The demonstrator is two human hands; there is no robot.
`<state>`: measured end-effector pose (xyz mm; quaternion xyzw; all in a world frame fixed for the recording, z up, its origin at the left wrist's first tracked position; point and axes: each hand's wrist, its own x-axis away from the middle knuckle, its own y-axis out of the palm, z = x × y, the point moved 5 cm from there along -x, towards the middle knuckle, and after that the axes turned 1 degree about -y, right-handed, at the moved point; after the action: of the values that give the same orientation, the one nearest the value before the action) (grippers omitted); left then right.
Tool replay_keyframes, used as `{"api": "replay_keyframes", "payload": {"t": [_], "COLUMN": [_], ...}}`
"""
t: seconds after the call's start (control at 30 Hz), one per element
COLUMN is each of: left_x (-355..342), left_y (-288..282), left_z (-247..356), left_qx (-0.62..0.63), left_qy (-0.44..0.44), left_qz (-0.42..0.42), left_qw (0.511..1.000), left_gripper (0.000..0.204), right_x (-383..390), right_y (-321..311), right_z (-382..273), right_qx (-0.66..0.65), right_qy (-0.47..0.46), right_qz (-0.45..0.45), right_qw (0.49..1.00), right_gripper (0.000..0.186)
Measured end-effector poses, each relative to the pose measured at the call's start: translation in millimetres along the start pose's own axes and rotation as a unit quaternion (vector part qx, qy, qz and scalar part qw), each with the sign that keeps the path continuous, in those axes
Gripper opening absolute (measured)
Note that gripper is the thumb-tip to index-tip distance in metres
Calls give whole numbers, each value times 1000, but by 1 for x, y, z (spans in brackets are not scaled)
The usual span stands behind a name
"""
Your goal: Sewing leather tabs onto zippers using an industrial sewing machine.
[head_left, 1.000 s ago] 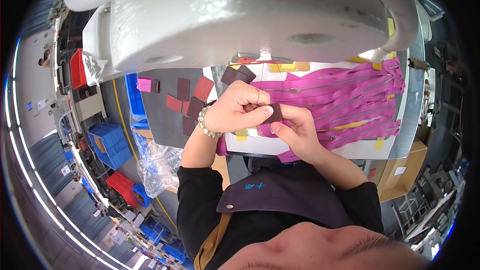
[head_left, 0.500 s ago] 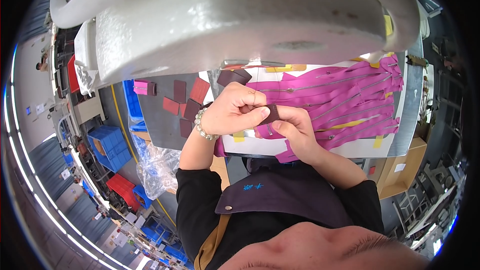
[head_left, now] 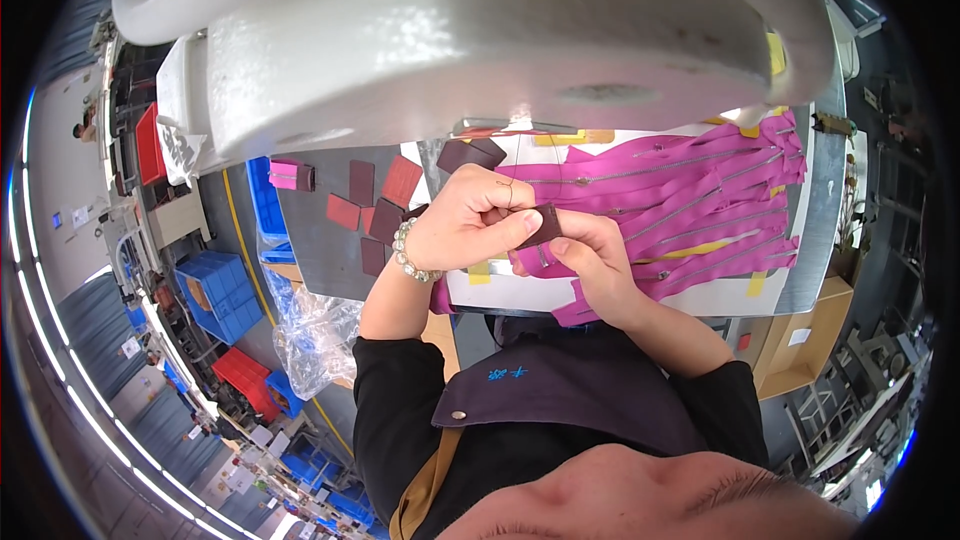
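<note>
Close together over the table's front, both my hands grip one small workpiece. It is a dark brown leather-like patch (head_left: 545,226) at the end of a magenta zipper (head_left: 534,258). My left hand (head_left: 472,225), wearing a beaded bracelet, is closed with its thumb pressed on the patch's left edge. On the other side my right hand (head_left: 592,258) is closed, its thumb on the zipper end and its fingers behind. A thin dark thread (head_left: 512,185) runs by my left fingers. The fingers hide how patch and zipper join.
A large white machine body (head_left: 450,50) overhangs the table's far side. Several magenta zipper strips (head_left: 690,175) lie at right. Red and brown patches (head_left: 402,180) are scattered at left, near a magenta-and-brown piece (head_left: 291,175). Clear plastic (head_left: 312,340) hangs off the left edge.
The patch is tilted slightly more between my fingers. Both hands stay in nearly the same place, with their grips kept.
</note>
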<state>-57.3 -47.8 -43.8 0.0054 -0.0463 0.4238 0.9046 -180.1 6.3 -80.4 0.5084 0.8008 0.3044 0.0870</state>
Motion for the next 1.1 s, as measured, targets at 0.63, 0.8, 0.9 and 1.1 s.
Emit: {"api": "replay_keyframes", "payload": {"t": [0.63, 0.8, 0.9, 1.1], "left_x": [18, 22, 24, 56], "left_y": [-24, -31, -29, -35], "left_z": [13, 24, 26, 33], "left_qx": [22, 110, 188, 278], "left_qy": [74, 172, 168, 26], "left_qz": [75, 19, 21, 69], "left_qw": [994, 979, 967, 958], "left_gripper": [14, 29, 34, 38], "right_x": [6, 8, 9, 12], "right_y": [12, 26, 26, 27], "right_z": [-33, -39, -40, -44], "right_qx": [343, 402, 435, 423], "right_qy": [-182, -325, -340, -377], "right_qz": [26, 20, 36, 28], "right_qw": [921, 856, 833, 824], "right_gripper": [12, 18, 24, 31]}}
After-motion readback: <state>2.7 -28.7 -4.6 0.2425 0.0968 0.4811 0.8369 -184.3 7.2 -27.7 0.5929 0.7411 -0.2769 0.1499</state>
